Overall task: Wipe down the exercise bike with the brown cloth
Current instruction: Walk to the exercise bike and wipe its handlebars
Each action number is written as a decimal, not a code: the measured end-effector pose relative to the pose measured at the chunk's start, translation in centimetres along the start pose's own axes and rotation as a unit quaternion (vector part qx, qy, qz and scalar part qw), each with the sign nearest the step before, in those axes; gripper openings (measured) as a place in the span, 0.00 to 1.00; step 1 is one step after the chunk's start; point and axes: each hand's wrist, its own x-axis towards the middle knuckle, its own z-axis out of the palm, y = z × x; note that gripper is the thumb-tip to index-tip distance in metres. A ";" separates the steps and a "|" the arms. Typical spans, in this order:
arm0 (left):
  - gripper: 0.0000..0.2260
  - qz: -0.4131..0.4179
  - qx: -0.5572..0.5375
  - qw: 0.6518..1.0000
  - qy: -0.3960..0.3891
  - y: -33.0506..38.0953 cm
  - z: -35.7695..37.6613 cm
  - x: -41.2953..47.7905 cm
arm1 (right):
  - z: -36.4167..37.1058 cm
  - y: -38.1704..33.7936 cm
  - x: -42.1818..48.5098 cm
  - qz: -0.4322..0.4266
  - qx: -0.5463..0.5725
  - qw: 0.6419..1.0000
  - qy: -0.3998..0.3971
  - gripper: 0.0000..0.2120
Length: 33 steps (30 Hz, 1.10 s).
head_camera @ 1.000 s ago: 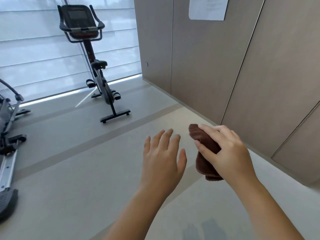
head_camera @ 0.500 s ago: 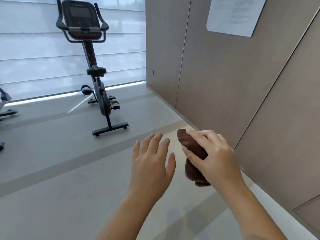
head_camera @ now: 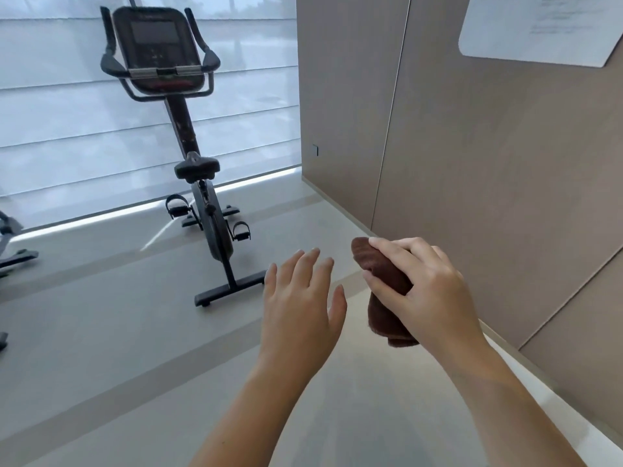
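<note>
A black exercise bike (head_camera: pixel 199 183) stands upright on the floor ahead and to the left, its console and handlebars facing me in front of a window with white blinds. My right hand (head_camera: pixel 424 294) grips a rolled brown cloth (head_camera: pixel 381 267) in front of me, well short of the bike. My left hand (head_camera: pixel 300 308) hovers beside it, palm down, fingers spread and empty. Both hands are apart from the bike.
A tan panelled wall (head_camera: pixel 472 156) runs along the right, with a white paper sheet (head_camera: pixel 539 28) pinned high up. Part of another exercise machine (head_camera: pixel 10 244) shows at the left edge. Grey floor (head_camera: pixel 101 332) stretches between me and the bike.
The bike has grown larger and nearer in view and the machine at the left has slid mostly out of frame. Both hands keep the same pose, cloth still held.
</note>
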 end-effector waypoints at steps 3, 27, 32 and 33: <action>0.18 -0.006 -0.001 1.000 -0.005 -2.8 3.5 4.4 | 4.3 2.1 4.9 0.003 0.018 1.000 0.006 0.22; 0.18 -0.076 0.059 0.995 0.005 -22.0 31.1 44.2 | 35.2 21.6 45.4 -0.055 0.060 0.996 -0.049 0.21; 0.18 -0.091 0.064 0.994 0.010 -29.8 35.7 51.4 | 43.1 22.4 53.7 -0.067 0.056 0.995 -0.052 0.21; 0.18 -0.096 0.061 0.993 0.010 -31.6 36.5 53.1 | 44.8 22.3 55.7 -0.070 0.051 0.995 -0.055 0.21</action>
